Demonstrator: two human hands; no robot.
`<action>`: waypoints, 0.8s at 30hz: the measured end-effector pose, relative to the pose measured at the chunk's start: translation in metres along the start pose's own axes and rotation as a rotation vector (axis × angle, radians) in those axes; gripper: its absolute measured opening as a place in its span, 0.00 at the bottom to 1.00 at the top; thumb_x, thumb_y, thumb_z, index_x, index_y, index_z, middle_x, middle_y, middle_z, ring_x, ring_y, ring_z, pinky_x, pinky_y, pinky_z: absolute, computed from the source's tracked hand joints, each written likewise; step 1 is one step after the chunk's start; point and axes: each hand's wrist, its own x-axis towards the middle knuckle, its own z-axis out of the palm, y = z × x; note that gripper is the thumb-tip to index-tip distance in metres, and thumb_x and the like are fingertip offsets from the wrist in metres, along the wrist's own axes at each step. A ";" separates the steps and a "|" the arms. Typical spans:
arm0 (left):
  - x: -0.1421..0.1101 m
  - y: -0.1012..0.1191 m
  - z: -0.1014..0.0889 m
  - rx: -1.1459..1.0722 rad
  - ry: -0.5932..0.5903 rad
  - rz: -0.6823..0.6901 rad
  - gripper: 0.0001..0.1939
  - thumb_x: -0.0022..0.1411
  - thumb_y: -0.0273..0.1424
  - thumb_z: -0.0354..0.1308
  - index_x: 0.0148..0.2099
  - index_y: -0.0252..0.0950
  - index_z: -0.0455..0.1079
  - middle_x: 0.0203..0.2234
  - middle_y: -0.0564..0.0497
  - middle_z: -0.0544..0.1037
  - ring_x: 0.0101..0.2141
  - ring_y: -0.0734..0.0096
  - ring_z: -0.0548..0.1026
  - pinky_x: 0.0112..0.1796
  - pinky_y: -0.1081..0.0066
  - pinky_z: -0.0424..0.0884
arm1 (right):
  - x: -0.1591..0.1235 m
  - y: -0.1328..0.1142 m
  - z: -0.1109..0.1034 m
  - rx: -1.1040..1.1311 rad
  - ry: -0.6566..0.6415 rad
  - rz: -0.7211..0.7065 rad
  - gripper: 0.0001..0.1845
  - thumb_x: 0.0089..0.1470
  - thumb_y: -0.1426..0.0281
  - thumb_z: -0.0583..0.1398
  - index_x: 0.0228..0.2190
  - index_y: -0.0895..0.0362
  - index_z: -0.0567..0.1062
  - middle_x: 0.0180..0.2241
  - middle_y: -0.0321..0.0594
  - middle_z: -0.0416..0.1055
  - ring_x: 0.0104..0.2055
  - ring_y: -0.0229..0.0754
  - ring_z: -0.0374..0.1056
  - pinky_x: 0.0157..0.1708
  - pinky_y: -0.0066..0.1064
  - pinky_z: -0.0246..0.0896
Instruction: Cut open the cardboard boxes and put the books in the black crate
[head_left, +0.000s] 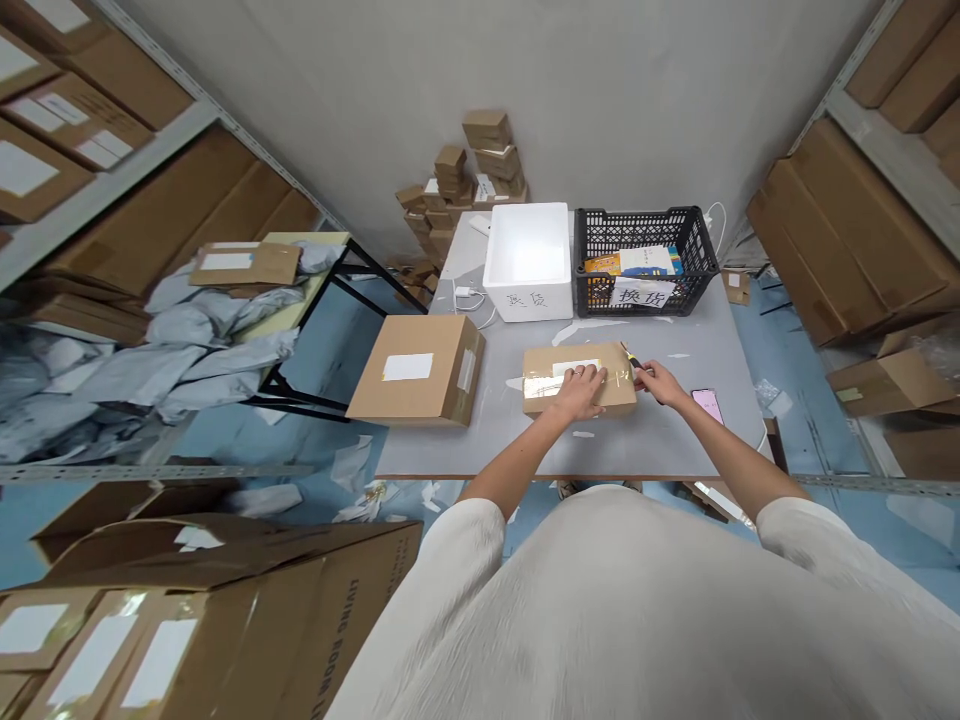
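Observation:
A small flat cardboard parcel [551,375] with a white label and clear tape lies on the grey table [675,440] in front of me. My left hand [581,390] rests flat on top of it, fingers spread. My right hand [660,381] is closed on a small yellow-and-black cutter [628,354] at the parcel's right edge.
A larger labelled cardboard box [416,369] overhangs the table's left edge. At the back stand a white foam box [526,260] and a black crate [643,258]. A pink phone [708,405] lies by my right arm. Shelves of cartons flank both sides.

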 end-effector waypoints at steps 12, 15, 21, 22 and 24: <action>0.023 0.024 -0.006 -0.062 -0.108 -0.071 0.41 0.60 0.44 0.75 0.69 0.41 0.64 0.65 0.37 0.70 0.66 0.41 0.67 0.65 0.51 0.61 | -0.018 0.013 -0.042 -0.059 -0.091 -0.009 0.21 0.66 0.47 0.61 0.38 0.52 0.77 0.41 0.46 0.84 0.35 0.44 0.80 0.35 0.33 0.76; 0.032 0.025 -0.006 -0.062 -0.150 -0.086 0.42 0.56 0.42 0.77 0.68 0.42 0.64 0.64 0.37 0.70 0.65 0.40 0.68 0.63 0.50 0.61 | -0.019 0.014 -0.056 -0.093 -0.111 -0.001 0.22 0.66 0.46 0.61 0.37 0.53 0.75 0.37 0.44 0.83 0.29 0.41 0.76 0.29 0.30 0.72; 0.031 0.026 -0.003 -0.078 -0.154 -0.065 0.46 0.53 0.41 0.79 0.68 0.42 0.61 0.64 0.37 0.68 0.67 0.40 0.65 0.63 0.51 0.60 | -0.013 0.016 -0.078 -0.154 -0.251 -0.054 0.25 0.59 0.45 0.69 0.41 0.52 0.76 0.32 0.39 0.81 0.25 0.41 0.76 0.25 0.30 0.67; 0.030 0.027 -0.002 -0.076 -0.144 -0.060 0.47 0.53 0.41 0.79 0.68 0.42 0.61 0.64 0.37 0.68 0.67 0.41 0.65 0.64 0.51 0.60 | -0.010 0.015 -0.082 -0.194 -0.273 -0.085 0.24 0.60 0.45 0.69 0.41 0.53 0.77 0.33 0.39 0.81 0.25 0.42 0.76 0.27 0.30 0.68; 0.029 0.028 -0.001 -0.073 -0.128 -0.056 0.47 0.53 0.41 0.79 0.69 0.41 0.60 0.64 0.37 0.68 0.67 0.41 0.66 0.66 0.49 0.58 | -0.002 0.012 -0.089 -0.321 -0.289 -0.171 0.22 0.61 0.47 0.67 0.42 0.53 0.80 0.33 0.39 0.81 0.29 0.43 0.77 0.31 0.32 0.69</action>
